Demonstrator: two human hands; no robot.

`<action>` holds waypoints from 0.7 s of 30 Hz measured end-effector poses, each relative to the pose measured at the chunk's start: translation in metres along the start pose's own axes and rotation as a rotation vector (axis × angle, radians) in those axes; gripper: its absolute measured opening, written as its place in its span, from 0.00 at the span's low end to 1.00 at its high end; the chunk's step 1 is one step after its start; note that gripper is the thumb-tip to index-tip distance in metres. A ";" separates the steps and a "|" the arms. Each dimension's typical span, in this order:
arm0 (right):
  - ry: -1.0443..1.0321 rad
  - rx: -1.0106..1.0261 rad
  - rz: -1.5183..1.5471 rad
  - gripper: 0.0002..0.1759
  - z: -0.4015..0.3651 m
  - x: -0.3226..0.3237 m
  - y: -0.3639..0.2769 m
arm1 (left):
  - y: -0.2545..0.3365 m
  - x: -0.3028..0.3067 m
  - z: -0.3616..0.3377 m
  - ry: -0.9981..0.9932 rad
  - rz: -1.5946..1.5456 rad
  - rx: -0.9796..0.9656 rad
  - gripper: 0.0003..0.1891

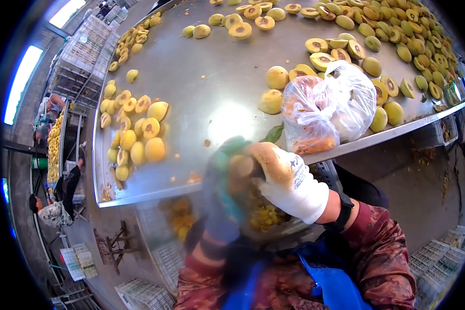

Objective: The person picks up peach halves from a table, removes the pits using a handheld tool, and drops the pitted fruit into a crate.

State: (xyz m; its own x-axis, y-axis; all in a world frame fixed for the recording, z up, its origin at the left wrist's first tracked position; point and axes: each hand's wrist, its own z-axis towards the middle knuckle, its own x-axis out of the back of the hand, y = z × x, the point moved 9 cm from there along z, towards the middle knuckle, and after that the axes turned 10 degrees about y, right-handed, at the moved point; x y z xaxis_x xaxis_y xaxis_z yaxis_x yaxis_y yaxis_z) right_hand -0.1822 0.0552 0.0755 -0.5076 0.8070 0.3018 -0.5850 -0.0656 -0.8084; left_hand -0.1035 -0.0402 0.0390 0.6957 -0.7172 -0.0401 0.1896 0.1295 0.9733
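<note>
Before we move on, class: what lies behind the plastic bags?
Behind the bags, yellow fruit, several pieces with cut faces showing, lies on the table. The nearest pieces are partly covered by the bags; anything fully hidden behind them cannot be seen.

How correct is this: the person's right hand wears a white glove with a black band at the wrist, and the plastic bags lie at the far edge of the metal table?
One part is wrong: in the head view, the plastic bags lie at the table's near edge, close to the white-gloved right hand.
</note>
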 end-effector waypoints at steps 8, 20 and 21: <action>-0.224 -0.145 -0.051 0.15 -0.027 -0.028 0.017 | -0.028 0.014 0.002 0.121 -0.231 0.290 0.29; -0.290 -0.346 0.007 0.16 -0.043 -0.043 0.034 | -0.026 0.015 -0.001 0.229 -0.446 0.359 0.32; -0.278 -0.368 0.043 0.14 -0.044 -0.043 0.034 | -0.024 0.014 -0.002 0.231 -0.433 0.337 0.32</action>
State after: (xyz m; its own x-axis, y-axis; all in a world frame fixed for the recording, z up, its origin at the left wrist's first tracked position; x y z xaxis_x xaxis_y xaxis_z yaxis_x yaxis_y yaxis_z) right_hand -0.1526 0.0438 0.0126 -0.7065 0.6167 0.3472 -0.3217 0.1571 -0.9337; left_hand -0.0965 -0.0522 0.0147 0.7440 -0.4836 -0.4611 0.2860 -0.3932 0.8738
